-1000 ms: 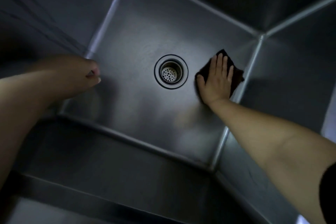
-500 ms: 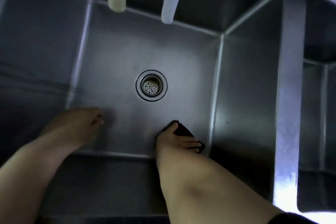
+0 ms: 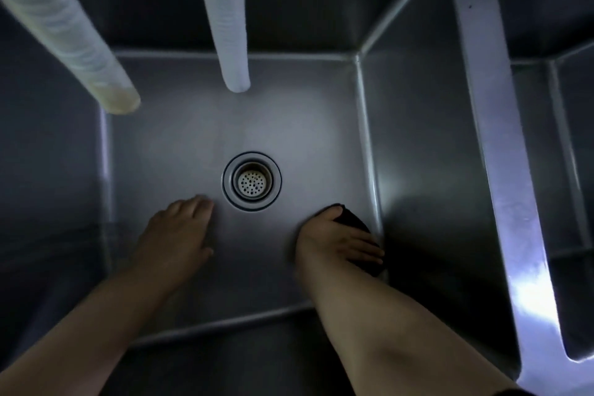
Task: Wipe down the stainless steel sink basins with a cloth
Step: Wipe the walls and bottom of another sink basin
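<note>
I look down into a deep stainless steel sink basin [image 3: 180, 145] with a round drain strainer [image 3: 252, 182] in the middle of its floor. My right hand [image 3: 337, 238] lies flat, fingers straight, pressing a dark cloth [image 3: 355, 223] onto the floor near the basin's right wall. Most of the cloth is hidden under the hand. My left hand [image 3: 178, 231] rests flat on the floor just left of the drain, holding nothing.
Two pale ribbed hoses hang into the basin from above, one at the left [image 3: 70, 42] and one near the middle [image 3: 229, 19]. A shiny steel divider [image 3: 501, 154] separates this basin from a second basin [image 3: 565, 154] on the right.
My right hand slid the cloth from the far right of the floor to the near right corner. My left hand moved from the left wall onto the floor beside the drain.
</note>
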The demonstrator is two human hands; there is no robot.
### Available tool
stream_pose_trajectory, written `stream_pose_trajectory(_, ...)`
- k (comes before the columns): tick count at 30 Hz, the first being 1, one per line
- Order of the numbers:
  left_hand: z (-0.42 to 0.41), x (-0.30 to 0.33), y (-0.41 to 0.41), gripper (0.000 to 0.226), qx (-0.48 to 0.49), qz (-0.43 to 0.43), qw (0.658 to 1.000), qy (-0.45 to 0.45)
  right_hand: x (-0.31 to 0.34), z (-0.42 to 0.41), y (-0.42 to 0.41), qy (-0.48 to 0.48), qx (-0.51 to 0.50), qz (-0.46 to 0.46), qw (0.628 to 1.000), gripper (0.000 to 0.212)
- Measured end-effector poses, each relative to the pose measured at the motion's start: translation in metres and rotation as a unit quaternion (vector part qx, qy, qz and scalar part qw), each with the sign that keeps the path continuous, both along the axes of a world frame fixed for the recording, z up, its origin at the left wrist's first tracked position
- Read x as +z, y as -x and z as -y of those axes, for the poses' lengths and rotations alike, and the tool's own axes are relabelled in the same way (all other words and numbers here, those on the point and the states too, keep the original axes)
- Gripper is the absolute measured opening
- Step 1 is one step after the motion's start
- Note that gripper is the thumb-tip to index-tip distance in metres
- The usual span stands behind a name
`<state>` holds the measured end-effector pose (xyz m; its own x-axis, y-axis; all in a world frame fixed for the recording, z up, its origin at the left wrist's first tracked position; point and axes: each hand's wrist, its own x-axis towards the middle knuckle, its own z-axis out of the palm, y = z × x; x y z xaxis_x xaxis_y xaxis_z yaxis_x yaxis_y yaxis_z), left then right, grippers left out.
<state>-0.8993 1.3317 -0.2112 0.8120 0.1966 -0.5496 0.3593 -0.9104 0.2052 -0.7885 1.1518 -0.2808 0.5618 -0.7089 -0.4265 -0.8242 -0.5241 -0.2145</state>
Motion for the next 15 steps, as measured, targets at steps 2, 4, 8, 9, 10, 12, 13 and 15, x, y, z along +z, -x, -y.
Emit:
stream_pose_trajectory(2, 0.004, -0.017, -0.005, 0.105, -0.021, -0.015, 0.999, -0.022, -0.004, -0.003, -0.012, -0.008, 0.011, 0.009, 1.0, 0.096)
stream_pose_trajectory(4, 0.011, -0.032, -0.008, 0.118, -0.022, -0.035, 0.999, -0.032, -0.008, -0.012, -0.02, 0.024, 0.005, 0.039, 0.999, 0.098)
stream_pose_trajectory(8, 0.027, -0.05, -0.013, 0.141, 0.025, -0.085, 0.996, -0.005, -0.023, -0.01, -0.023, 0.057, 0.038, 0.057, 0.996, 0.098)
stream_pose_trajectory(9, 0.03, -0.053, -0.014, 0.144, 0.035, -0.098, 0.995, 0.004, -0.026, -0.01, -0.025, 0.051, 0.055, 0.057, 0.996, 0.098)
stream_pose_trajectory(10, 0.032, -0.056, -0.015, 0.146, 0.042, -0.112, 0.993, 0.009, -0.028, -0.011, -0.027, 0.052, 0.08, 0.06, 0.994, 0.096)
stream_pose_trajectory(12, 0.033, -0.059, -0.017, 0.149, 0.054, -0.145, 0.988, 0.016, -0.029, -0.015, -0.032, 0.061, 0.185, 0.074, 0.978, 0.093)
stream_pose_trajectory(13, 0.033, -0.06, -0.019, 0.15, 0.059, -0.159, 0.985, 0.017, -0.032, -0.018, -0.038, 0.077, 0.266, 0.083, 0.957, 0.092)
stream_pose_trajectory(15, 0.031, -0.061, -0.021, 0.15, 0.063, -0.182, 0.981, 0.012, -0.036, -0.029, -0.061, 0.093, 0.392, 0.093, 0.91, 0.091)
